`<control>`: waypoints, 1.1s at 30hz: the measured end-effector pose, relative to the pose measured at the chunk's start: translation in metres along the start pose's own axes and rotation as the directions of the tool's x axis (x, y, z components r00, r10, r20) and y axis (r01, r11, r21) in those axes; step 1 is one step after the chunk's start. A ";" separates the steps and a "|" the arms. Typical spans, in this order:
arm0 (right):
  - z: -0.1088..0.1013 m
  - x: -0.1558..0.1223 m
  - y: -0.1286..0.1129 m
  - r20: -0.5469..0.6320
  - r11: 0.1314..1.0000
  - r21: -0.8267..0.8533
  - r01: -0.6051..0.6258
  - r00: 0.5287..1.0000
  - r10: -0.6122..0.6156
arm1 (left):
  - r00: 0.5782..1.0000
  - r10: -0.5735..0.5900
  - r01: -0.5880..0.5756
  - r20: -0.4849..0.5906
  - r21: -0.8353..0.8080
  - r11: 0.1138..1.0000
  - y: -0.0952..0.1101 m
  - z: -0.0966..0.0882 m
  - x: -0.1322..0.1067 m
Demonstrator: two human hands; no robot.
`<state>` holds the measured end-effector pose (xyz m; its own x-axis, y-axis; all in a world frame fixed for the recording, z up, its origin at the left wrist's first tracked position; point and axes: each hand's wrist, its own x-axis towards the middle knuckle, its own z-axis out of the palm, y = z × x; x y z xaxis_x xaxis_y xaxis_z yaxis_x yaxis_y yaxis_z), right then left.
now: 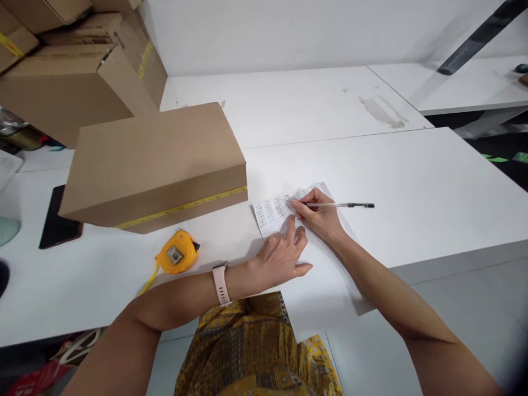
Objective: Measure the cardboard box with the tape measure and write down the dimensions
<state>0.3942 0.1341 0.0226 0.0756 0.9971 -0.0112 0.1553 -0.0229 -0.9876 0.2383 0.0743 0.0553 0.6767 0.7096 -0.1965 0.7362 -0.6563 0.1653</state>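
My right hand (pixel 319 215) pinches a clear pen (pixel 342 205) with a black cap end, its tip on the written rows at the top of a white sheet of paper (pixel 325 286). The sheet hangs over the near edge of the white table (pixel 412 181). My left hand (pixel 280 256), with a pink watch on the wrist, lies flat on the sheet's left edge with fingers stretched out and holds it down. A yellow tape measure (pixel 177 253) lies left of that hand, its tape running along the brown cardboard box (pixel 152 165) behind it.
A stack of larger cardboard boxes (pixel 74 60) fills the back left corner. A dark phone (pixel 58 220) lies left of the box. A second white table (pixel 466 82) stands at the back right, with dark floor between them.
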 end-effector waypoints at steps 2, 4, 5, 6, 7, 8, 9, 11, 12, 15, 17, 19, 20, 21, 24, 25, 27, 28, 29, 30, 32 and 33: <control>0.001 0.000 0.000 -0.052 0.999 -0.046 0.018 0.998 -0.020 | 1.000 -0.001 0.001 -0.004 0.007 1.000 0.000 0.001 0.000; 0.002 0.001 -0.002 -0.093 0.991 -0.119 0.057 0.993 -0.068 | 1.000 0.002 -0.001 -0.009 0.028 1.000 0.000 0.001 0.001; 0.002 0.001 -0.003 -0.098 0.987 -0.147 0.072 0.991 -0.087 | 1.000 0.004 -0.004 -0.014 0.042 0.999 0.001 0.001 0.001; 0.003 0.002 -0.004 -0.095 0.983 -0.165 0.078 0.991 -0.095 | 1.000 0.007 -0.006 -0.021 0.056 0.998 0.001 0.001 0.002; 0.003 0.002 -0.005 -0.089 0.981 -0.176 0.080 0.991 -0.097 | 1.000 0.009 -0.007 -0.026 0.068 0.998 0.001 0.001 0.002; 0.003 0.002 -0.005 -0.084 0.980 -0.182 0.084 0.991 -0.100 | 1.000 0.010 -0.008 -0.027 0.075 0.997 0.001 0.001 0.002; 0.004 0.002 -0.005 -0.080 0.978 -0.188 0.089 0.991 -0.106 | 1.000 0.010 -0.008 -0.026 0.079 0.997 0.002 0.001 0.002; 0.004 0.001 -0.006 -0.070 0.975 -0.196 0.100 0.991 -0.116 | 1.000 0.006 -0.004 -0.022 0.076 0.997 0.002 0.002 0.002; 0.004 0.001 -0.006 -0.067 0.975 -0.199 0.102 0.991 -0.117 | 1.000 0.007 -0.005 -0.023 0.072 0.997 0.002 0.002 0.002; 0.005 0.001 -0.006 -0.066 0.975 -0.200 0.100 0.991 -0.115 | 1.000 0.006 -0.004 -0.030 0.069 0.998 0.001 0.002 0.002; 0.005 0.001 -0.005 -0.067 0.975 -0.196 0.102 0.991 -0.117 | 1.000 0.010 -0.009 -0.022 0.071 0.997 0.001 0.002 0.002; 0.005 0.001 -0.005 -0.065 0.975 -0.197 0.102 0.991 -0.117 | 1.000 0.017 -0.016 -0.016 0.075 0.997 0.001 0.001 0.002; 0.005 0.001 -0.005 -0.062 0.975 -0.200 0.101 0.991 -0.115 | 1.000 0.019 -0.018 -0.019 0.076 0.997 0.001 0.001 0.002; 0.005 0.001 -0.004 -0.060 0.974 -0.204 0.099 0.992 -0.114 | 1.000 0.019 -0.017 -0.024 0.078 0.997 0.001 0.001 0.002; 0.005 0.001 -0.003 -0.060 0.972 -0.209 0.108 0.991 -0.123 | 1.000 0.019 -0.017 -0.023 0.085 0.996 0.001 0.000 0.002; 0.005 0.002 -0.003 -0.060 0.972 -0.206 0.115 0.990 -0.130 | 1.000 0.018 -0.016 -0.019 0.089 0.996 0.001 0.001 0.002; 0.005 0.002 -0.002 -0.060 0.972 -0.197 0.129 0.988 -0.143 | 1.000 0.018 -0.017 -0.015 0.095 0.995 0.001 0.002 0.002; 0.005 0.002 -0.001 -0.059 0.972 -0.194 0.133 0.987 -0.147 | 1.000 0.017 -0.015 -0.018 0.098 0.995 0.001 0.002 0.002; 0.005 0.002 -0.001 -0.058 0.972 -0.191 0.137 0.987 -0.150 | 1.000 0.017 -0.015 -0.023 0.101 0.995 0.001 0.003 0.002; 0.005 0.002 0.000 -0.056 0.972 -0.190 0.140 0.987 -0.153 | 0.999 0.019 -0.015 -0.029 0.102 0.995 0.001 0.004 0.002; 0.005 0.002 0.000 -0.056 0.971 -0.190 0.144 0.986 -0.158 | 0.999 0.023 -0.019 -0.042 0.105 0.994 0.000 0.005 0.002; 0.005 0.002 0.000 -0.057 0.971 -0.190 0.148 0.985 -0.161 | 0.999 0.024 -0.019 -0.045 0.108 0.994 0.001 0.005 0.002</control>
<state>0.3897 0.1366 0.0221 0.1057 0.9819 0.1572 0.3490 0.1114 -0.9305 0.2399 0.0738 0.0498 0.6938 0.7046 -0.1488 0.7178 -0.6933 0.0636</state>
